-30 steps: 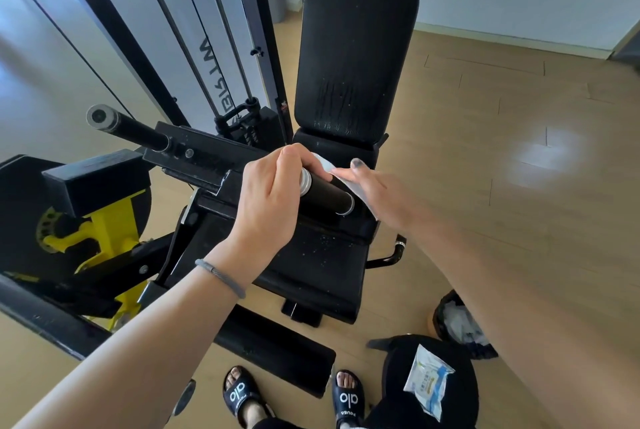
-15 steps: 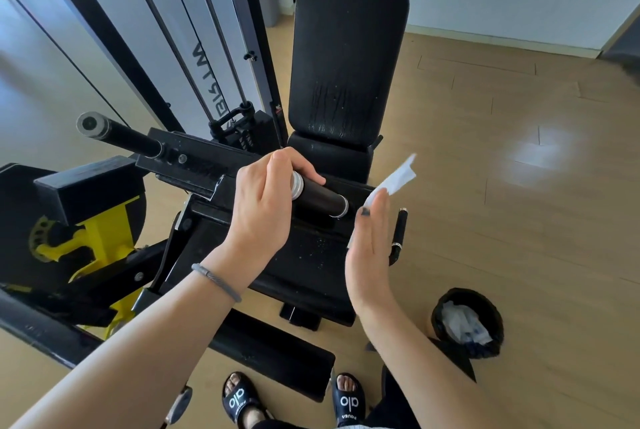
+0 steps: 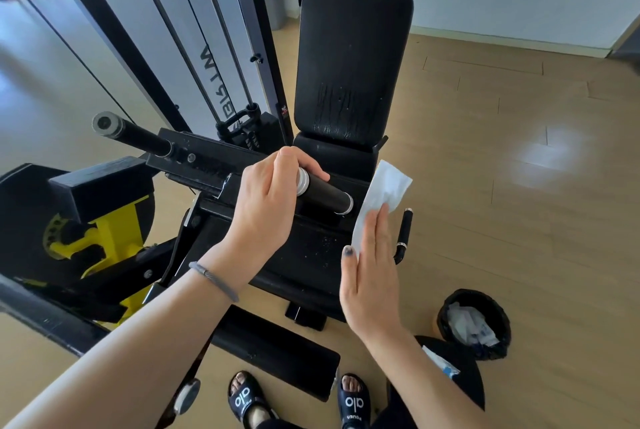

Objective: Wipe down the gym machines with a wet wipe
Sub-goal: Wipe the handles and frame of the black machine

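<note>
Pale wood flooring (image 3: 502, 158) runs under a black gym machine (image 3: 214, 165) with yellow parts low on its left and an upright back pad (image 3: 353, 61) behind the seat. On the left side a bare grip bar (image 3: 135, 136) juts toward the camera.

From the lower left, the left forearm reaches up and inward, a thin bracelet (image 3: 213, 279) at the wrist. The left hand (image 3: 266, 207) curls over the inner end of the machine's black handle (image 3: 323, 195), fingers wrapped over the top and thumb lying along it.

From the lower right, the right arm rises steeply. The right hand (image 3: 370, 273) stands edge-on, fingers straight and together, pointing up. A white wet wipe (image 3: 382, 193) stands up from its fingertips just beside the handle's free end; how the fingers keep hold of it is hidden.

Farther right, a black bin (image 3: 474, 323) with crumpled white waste sits on the floor, and a wipe packet (image 3: 441, 363) lies on a dark round surface near it.
</note>
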Motion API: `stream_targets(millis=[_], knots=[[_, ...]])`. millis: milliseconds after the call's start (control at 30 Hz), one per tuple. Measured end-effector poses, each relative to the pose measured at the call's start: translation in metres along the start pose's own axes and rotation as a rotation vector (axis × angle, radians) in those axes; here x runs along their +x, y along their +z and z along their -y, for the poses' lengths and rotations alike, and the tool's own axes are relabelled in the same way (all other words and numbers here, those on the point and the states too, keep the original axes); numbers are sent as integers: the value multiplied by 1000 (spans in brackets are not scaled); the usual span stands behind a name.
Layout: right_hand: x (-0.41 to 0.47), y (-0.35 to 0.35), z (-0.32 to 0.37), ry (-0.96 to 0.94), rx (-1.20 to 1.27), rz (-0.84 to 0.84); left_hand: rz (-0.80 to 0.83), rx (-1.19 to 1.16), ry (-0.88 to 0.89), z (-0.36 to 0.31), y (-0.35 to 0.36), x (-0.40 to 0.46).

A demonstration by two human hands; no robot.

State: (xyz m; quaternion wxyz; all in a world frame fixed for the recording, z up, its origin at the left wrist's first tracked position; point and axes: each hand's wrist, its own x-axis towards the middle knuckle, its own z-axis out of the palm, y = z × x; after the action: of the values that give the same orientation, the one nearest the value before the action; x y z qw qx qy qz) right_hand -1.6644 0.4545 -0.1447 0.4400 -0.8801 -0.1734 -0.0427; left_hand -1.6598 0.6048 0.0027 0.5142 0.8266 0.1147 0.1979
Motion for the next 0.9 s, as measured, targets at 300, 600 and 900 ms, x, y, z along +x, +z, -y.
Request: stream_targets(millis=[300, 600, 900], knots=[[69, -24, -14, -58, 15, -92, 30, 13, -19, -4, -3, 0], [37, -28, 8, 140, 198, -44, 22, 28, -18, -3, -1, 0], [64, -65, 61, 518, 865, -93, 2, 40, -16, -5, -1, 0]])
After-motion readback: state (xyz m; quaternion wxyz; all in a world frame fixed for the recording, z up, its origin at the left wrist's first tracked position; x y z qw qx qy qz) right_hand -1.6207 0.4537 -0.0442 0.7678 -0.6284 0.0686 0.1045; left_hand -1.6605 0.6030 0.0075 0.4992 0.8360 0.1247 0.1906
